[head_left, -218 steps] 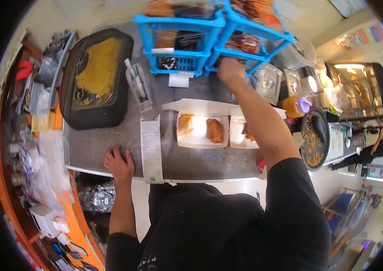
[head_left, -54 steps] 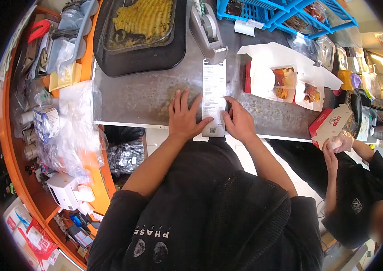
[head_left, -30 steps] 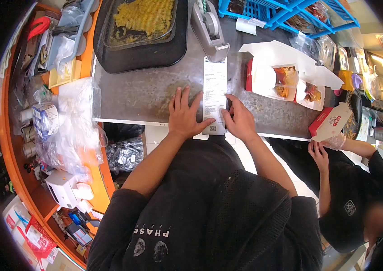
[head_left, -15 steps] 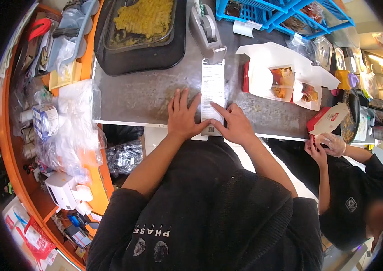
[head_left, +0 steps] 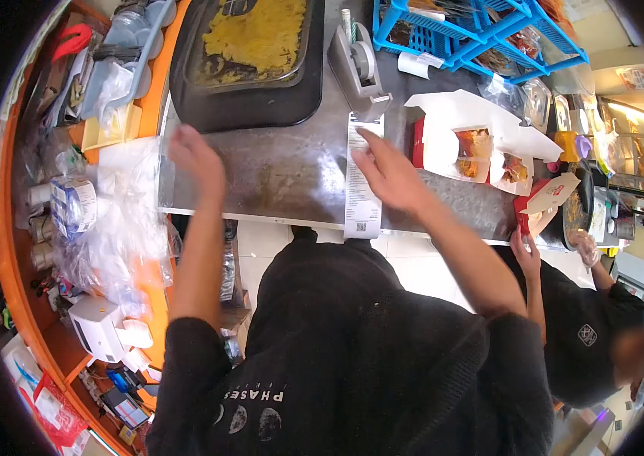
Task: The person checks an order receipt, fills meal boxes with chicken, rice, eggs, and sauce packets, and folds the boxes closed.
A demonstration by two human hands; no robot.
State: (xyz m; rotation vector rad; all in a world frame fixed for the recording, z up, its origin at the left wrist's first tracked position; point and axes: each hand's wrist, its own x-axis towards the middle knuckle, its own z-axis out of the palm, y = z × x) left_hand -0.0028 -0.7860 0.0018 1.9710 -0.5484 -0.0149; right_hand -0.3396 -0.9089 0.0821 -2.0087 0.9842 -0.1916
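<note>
A long printed receipt (head_left: 362, 199) lies on the metal counter, its upper end close to the tape dispenser (head_left: 360, 72) and its lower end hanging past the counter edge. Over the receipt's upper part is my right hand (head_left: 394, 176), fingers stretched out; whether the fingertips press on the paper I cannot tell. My left hand (head_left: 200, 163) is raised near the counter's left side, away from the receipt. Motion smears its fingers, and nothing shows in it. To the right of my right hand stands an open white and red food box (head_left: 443, 114) with fried-looking pieces inside.
A glass dish of yellow food (head_left: 257, 38) rests on a black tray (head_left: 185, 95). Blue baskets (head_left: 474, 34) stand at the back. At right a co-worker (head_left: 580, 327) has one hand at a red and white box (head_left: 546, 199). Plastic bags (head_left: 121, 220) cover the left shelf.
My left hand has lifted off the receipt and swung left. My right hand has shifted up along the paper. The co-worker's gloved hand has moved right, away from their box.
</note>
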